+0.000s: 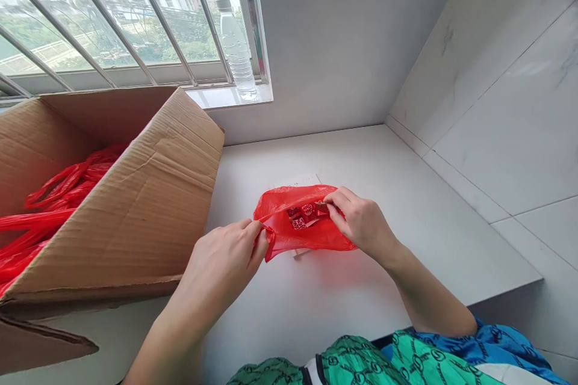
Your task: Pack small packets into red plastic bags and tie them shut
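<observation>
A thin red plastic bag [311, 242] is held with its mouth open above the white surface. My left hand [235, 252] is closed on the bag's gathered left edge. Inside the mouth a small red printed packet [303, 216] shows, with white lettering and a square code-like patch. My right hand [359, 219] reaches into the mouth from the right, thumb and fingers pinched at the packet's right end, where a thin shiny edge shows. Under the bag lies a flat white piece [309, 180], mostly covered.
On the left stands an open cardboard box [149, 192] with red plastic bags [72, 186] inside. A clear bottle [237, 54] stands on the sill of the barred window. The white countertop [361, 162] meets a grey wall and a tiled wall [506, 108].
</observation>
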Demonstrator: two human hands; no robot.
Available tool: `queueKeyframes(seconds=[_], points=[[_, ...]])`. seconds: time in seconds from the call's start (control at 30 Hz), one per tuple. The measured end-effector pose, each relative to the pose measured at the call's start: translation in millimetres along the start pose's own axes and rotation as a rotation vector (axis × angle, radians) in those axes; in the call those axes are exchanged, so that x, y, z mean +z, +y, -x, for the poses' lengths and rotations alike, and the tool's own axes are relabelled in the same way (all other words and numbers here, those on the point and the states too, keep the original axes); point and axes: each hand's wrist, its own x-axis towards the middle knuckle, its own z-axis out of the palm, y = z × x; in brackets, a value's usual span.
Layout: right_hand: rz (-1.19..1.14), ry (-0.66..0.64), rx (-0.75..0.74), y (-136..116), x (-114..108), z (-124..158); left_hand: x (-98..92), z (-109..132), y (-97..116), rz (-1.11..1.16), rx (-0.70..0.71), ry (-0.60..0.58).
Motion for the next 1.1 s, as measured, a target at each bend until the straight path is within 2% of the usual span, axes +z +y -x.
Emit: queueKeyframes(seconds=[0.17,0.43,0.57,0.67,0.8,0.97,1.03,1.1], points=[[0.171,-0.102,-0.042,-5.6,9.7,1.6,-2.1,4.5,-2.9,0.002,0.006,0.032],[0.286,0.057,-0.020,-4.4,5.4,-2.2,-8.5,18.6,-11.7,0.072,0.128,0.131],[0.303,0.051,-0.034,-8.0,1.1,0.2,-11.5,21.8,-15.2,0.118,0.169,0.148],[0.276,0.033,-0.113,-15.1,6.2,-1.2,-12.1,21.0,-13.1,0.148,0.193,0.136],[0.137,-0.091,-0.251,-26.0,32.6,-15.3,-10.6,19.2,-8.1,0.180,0.218,0.094],[0.052,-0.290,-0.253,-35.1,69.1,-38.5,-8.6,18.7,-6.6,0.209,0.196,0.042],[-0.068,-0.339,-0.213,-35.0,70.0,-41.7,-8.6,18.3,-7.8,0.222,0.196,0.045],[-0.223,-0.363,-0.174,-31.0,60.8,-40.9,-8.5,17.0,-10.1,0.224,0.192,0.061]])
